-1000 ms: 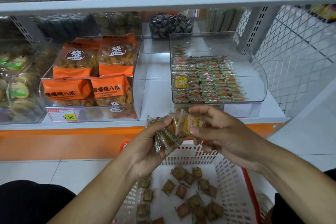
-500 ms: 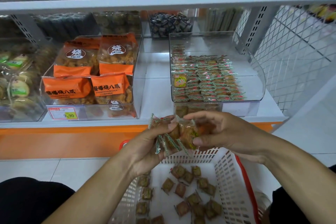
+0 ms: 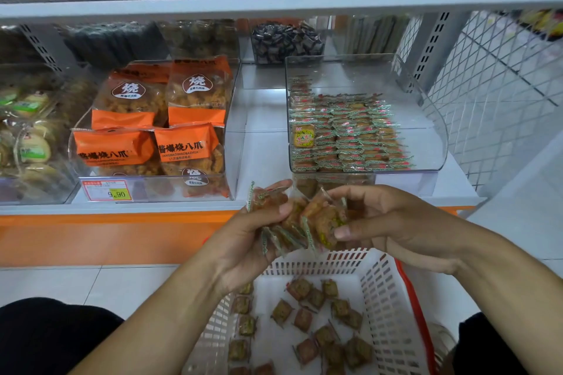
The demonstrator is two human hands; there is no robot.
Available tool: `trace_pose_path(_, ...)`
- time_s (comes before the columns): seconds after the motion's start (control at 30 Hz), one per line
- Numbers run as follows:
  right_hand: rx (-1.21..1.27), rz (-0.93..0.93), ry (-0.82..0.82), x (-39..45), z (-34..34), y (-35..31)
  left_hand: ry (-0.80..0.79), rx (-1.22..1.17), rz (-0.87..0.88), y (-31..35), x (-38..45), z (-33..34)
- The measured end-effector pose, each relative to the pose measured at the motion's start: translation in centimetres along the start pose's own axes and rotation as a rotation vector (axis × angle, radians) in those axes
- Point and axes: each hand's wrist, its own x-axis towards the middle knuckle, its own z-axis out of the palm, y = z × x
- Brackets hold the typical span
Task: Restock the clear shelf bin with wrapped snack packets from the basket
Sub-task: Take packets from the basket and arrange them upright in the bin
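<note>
A stack of small wrapped snack packets is fanned out between both hands, above the basket's far rim. My left hand grips the stack from below and the left. My right hand pinches the rightmost packet with thumb and fingers. The white plastic basket with a red handle sits on the floor below, with several loose packets on its bottom. The clear shelf bin stands on the lower shelf just beyond my hands, holding neat rows of the same packets.
A clear bin of orange snack bags with a price tag stands left of the target bin. More bins line the upper shelf. A wire mesh panel closes the right side. White floor tiles lie below.
Both hands have kept the packet stack in place above the basket. The right hand's fingers shifted around the rightmost packet, turning it slightly.
</note>
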Motion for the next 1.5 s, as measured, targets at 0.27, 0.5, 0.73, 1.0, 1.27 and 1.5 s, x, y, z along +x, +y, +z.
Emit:
trace_pose_path(0.27,-0.243,0.053,-0.151,-0.3,0.8,0.3,0.093,0.203,-0.037,-0.2,-0.4,0.6)
trace_pose_path(0.5,-0.258,-0.095,0.083,0.0,0.1,-0.1,0.154,-0.184,0.074,0.5,-0.1,1.0)
trace_pose_path(0.73,-0.216,-0.022,-0.042,0.0,0.6,0.6,0.070,-0.217,0.067,0.5,-0.4,0.9)
trace_pose_path(1.0,-0.300,0.061,-0.049,0.1,1.3,1.5,0.122,0.033,0.050,-0.4,-0.7,1.3)
trace_pose_path(1.27,-0.484,-0.129,0.151,0.8,2.1,1.5,0.246,-0.124,0.250,0.6,0.9,3.5)
trace_pose_path(1.5,-0.306,-0.223,0.180,1.9,0.7,-1.3,0.287,0.091,0.377,3.3,3.2,4.8)
